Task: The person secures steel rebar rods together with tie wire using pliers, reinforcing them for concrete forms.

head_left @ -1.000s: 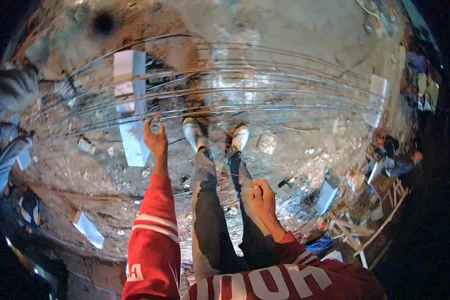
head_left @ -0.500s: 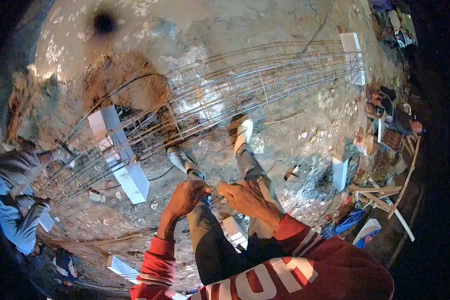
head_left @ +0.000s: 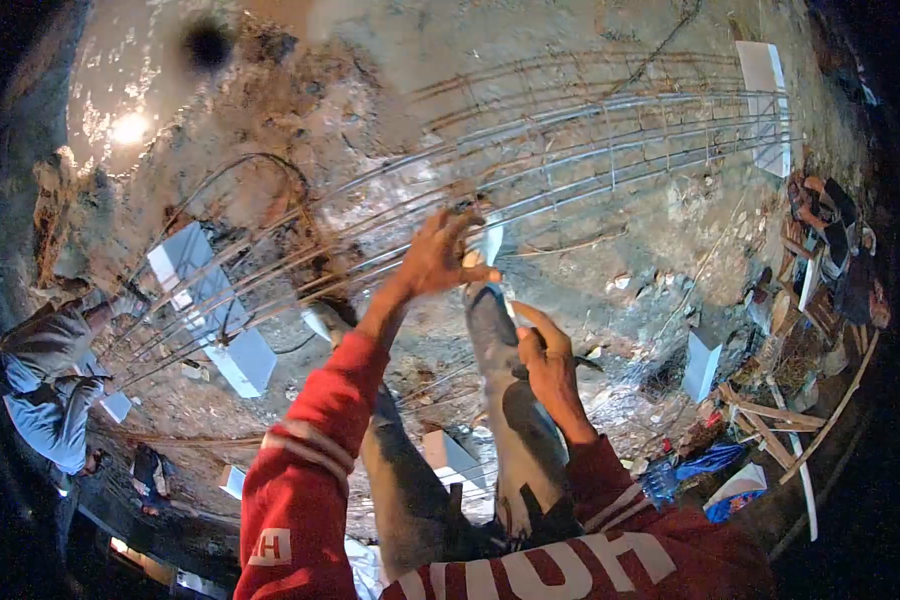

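My left hand [head_left: 438, 258] reaches forward over the near bars of a long rebar cage [head_left: 610, 145]. Its fingers are spread, with the thumb pointing right; I see nothing in it, and cannot tell whether it touches the steel. Lower and to the right, my right hand [head_left: 550, 368] is above my right leg. Its index finger points forward while the other fingers curl around something I cannot make out. A small dark object [head_left: 589, 364] shows just beyond its knuckles; whether it is held or on the ground is unclear.
White blocks lie under the cage at the left [head_left: 242, 360] and far right [head_left: 765, 110]. Another white block [head_left: 703, 362] stands to the right, near wooden sticks [head_left: 770, 415] and blue plastic [head_left: 710, 460]. A person [head_left: 45, 385] crouches at the cage's left end.
My hands were close together over my legs. Now they are apart: the left has gone forward to the cage and spread its fingers, and the right has shifted right. The view has moved slightly.
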`<state>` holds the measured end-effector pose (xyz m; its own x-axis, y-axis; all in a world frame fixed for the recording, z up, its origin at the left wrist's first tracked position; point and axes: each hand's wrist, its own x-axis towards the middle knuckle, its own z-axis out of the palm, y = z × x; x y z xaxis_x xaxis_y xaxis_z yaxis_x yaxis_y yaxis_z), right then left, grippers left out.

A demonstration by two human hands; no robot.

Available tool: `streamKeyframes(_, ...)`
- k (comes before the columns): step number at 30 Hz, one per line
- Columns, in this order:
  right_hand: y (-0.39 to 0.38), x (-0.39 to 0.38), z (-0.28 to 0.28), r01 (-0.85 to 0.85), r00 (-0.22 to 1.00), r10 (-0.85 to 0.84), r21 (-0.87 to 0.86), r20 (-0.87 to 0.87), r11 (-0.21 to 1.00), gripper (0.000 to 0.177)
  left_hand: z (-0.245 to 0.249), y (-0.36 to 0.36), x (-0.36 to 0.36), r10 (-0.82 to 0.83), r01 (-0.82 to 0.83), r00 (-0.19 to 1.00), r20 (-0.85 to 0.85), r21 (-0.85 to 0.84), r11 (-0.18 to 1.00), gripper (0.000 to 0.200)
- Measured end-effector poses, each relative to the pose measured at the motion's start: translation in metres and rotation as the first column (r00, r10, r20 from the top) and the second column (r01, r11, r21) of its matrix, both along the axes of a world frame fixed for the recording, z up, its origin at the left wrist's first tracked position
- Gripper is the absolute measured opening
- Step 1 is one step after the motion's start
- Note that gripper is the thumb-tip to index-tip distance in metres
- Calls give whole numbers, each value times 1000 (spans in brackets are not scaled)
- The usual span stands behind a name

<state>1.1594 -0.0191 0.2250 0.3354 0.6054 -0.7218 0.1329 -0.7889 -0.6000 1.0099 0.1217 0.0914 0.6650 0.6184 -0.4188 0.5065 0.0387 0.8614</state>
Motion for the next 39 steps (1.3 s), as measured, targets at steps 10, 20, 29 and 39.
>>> streamKeyframes(10, -78, 104, -96, 133, 990, -137, 100, 36, 986, 17, -131, 9, 41, 112, -56, 848, -517, 122, 991, 58)
streamKeyframes(20, -53, 65, -79, -3, 981, -11, 72, 194, 997, 27, -163, 19, 36, 143, -183, 873, -467, -42, 982, 36)
streamKeyframes(29, -50, 18, -102, 114, 993, -114, -91, 2, 989, 24, -157, 25, 42, 208, -304, 841, -499, -119, 945, 51)
streamKeyframes(39, 44, -32, -189, 774, 287, -845, -411, -450, 482, 10, -134, 36, 44, 272, -389, 845, -461, -180, 904, 53)
